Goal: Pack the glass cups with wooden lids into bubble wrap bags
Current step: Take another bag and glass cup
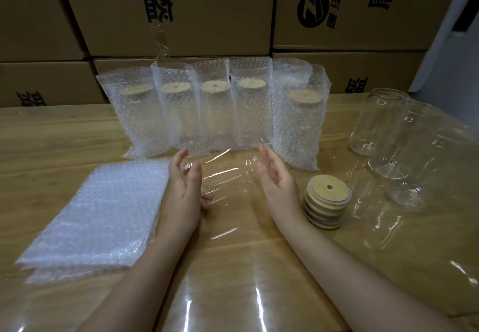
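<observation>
Wooden table (film-covered), stacked cardboard boxes behind

Single head-worn view, wide-angle, looking forward and down over a wooden table from the person's seat. Both forearms enter from the bottom edge, left hand and right hand near frame centre, close to the lens. Camera faces a wall of stacked cardboard boxes filling the top of frame, beyond the table's far edge. Edges bow from lens distortion. No second view to overlap.
</observation>
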A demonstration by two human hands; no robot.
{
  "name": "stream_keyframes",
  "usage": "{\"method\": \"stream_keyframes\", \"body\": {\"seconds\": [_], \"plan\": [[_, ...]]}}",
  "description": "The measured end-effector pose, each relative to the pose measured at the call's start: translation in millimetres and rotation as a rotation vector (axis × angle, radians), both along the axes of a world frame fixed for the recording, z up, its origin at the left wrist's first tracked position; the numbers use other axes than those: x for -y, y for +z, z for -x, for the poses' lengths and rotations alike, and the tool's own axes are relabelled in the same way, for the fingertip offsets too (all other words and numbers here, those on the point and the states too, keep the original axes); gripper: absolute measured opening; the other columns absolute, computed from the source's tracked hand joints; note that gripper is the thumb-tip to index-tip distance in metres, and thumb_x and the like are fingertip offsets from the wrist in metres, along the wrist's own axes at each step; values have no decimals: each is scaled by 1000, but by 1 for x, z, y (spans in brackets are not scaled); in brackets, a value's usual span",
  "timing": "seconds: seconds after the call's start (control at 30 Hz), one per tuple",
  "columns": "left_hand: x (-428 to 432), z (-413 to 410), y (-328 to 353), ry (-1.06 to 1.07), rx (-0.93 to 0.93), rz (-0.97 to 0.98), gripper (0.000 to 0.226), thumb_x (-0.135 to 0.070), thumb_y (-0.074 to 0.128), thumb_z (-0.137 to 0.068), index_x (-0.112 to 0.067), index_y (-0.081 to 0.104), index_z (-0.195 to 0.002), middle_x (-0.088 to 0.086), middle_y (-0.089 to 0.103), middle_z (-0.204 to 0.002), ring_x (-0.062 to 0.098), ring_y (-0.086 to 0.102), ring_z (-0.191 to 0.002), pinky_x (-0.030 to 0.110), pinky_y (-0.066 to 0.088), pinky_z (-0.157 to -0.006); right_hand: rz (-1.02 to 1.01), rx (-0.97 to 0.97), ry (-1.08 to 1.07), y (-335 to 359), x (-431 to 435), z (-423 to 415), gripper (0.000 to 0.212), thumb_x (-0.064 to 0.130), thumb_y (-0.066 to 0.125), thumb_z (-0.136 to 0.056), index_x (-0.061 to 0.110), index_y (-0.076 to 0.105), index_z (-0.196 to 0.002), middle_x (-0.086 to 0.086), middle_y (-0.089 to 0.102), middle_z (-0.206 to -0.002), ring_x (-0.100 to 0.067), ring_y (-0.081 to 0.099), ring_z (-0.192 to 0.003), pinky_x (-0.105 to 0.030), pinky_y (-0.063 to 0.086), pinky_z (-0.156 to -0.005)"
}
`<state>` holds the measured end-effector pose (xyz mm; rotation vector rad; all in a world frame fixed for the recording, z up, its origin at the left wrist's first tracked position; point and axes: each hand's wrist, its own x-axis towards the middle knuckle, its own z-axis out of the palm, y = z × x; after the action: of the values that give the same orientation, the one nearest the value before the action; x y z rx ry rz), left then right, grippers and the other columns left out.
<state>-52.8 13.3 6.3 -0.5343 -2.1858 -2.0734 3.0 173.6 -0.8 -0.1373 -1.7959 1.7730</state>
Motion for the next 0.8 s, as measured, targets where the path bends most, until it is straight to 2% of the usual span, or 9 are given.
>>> {"method": "stream_keyframes", "body": {"seconds": [0.13, 0.27, 0.33, 0.4, 0.47, 0.5, 0.57, 0.67, 0.8], "plan": [[-3, -6, 2, 0, -17, 33, 47, -76, 35, -74, -56, 36, -117, -3, 58, -108, 9, 52, -49, 15, 43, -44, -18, -84, 6, 2, 2, -4, 41, 12, 45, -98, 35, 40, -131, 15, 45, -139, -2, 40, -134, -13, 33, -106], [-2, -9, 6, -19, -16, 67, 46, -72, 32, -76, -53, 39, -116, 3, 59, -120, 45, 59, -77, 48, 53, -70, -19, -87, 29, 4, 1, -5, 39, 19, 41, -101, 30, 36, -138, 9, 40, -146, -3, 36, -136, -11, 30, -105], [-1, -9, 5, -43, -7, 26, 47, -72, 33, -75, -51, 42, -116, 5, 61, -114, 27, 55, -52, 33, 49, -48, 35, -42, 48, 8, -1, -5, 34, 29, 45, -99, 33, 42, -133, 8, 45, -143, -4, 41, -133, -14, 35, -103], [1, -7, 3, -70, 34, -52, 43, -69, 37, -78, -51, 45, -116, 3, 64, -106, 11, 45, -38, 21, 35, -35, 103, 56, 94, 12, 0, -6, 41, 51, 49, -85, 40, 47, -125, 6, 55, -133, -9, 56, -119, -23, 49, -92], [1, -2, 3, -67, 98, -116, 26, -55, 37, -89, -54, 46, -114, -1, 66, -106, 13, 49, -37, 19, 35, -32, 116, 146, 149, 16, 2, -8, 63, 68, 49, -70, 37, 47, -125, -4, 63, -114, -18, 67, -82, -25, 55, -63], [2, 0, 4, -64, 130, -136, 23, -46, 36, -94, -54, 46, -113, 0, 67, -108, 16, 54, -38, 19, 38, -33, 83, 166, 152, 16, 3, -8, 71, 72, 47, -64, 35, 46, -124, -8, 65, -107, -17, 63, -63, -22, 49, -49], [3, 2, 5, -92, 185, -167, 26, -41, 38, -94, -49, 46, -118, -2, 68, -107, 22, 63, -47, 24, 46, -37, 28, 136, 125, 17, 5, -10, 64, 73, 45, -62, 37, 46, -116, -12, 64, -102, -12, 51, -49, -17, 38, -40], [5, 1, 9, -168, 259, -251, 49, -48, 42, -83, -31, 50, -128, -5, 71, -95, 31, 72, -72, 34, 55, -49, -37, 36, 136, 15, 7, -15, 50, 60, 51, -67, 45, 44, -114, -4, 58, -104, -12, 49, -62, -20, 42, -50], [16, 4, 12, -259, 453, -481, 46, -48, 51, -83, -14, 64, -112, 13, 71, -94, 39, 71, -85, 41, 59, -61, -293, -96, 170, 14, 14, -22, 61, 42, 51, -70, 57, 33, -127, 0, 47, -127, -4, 51, -91, -21, 45, -76]]}}
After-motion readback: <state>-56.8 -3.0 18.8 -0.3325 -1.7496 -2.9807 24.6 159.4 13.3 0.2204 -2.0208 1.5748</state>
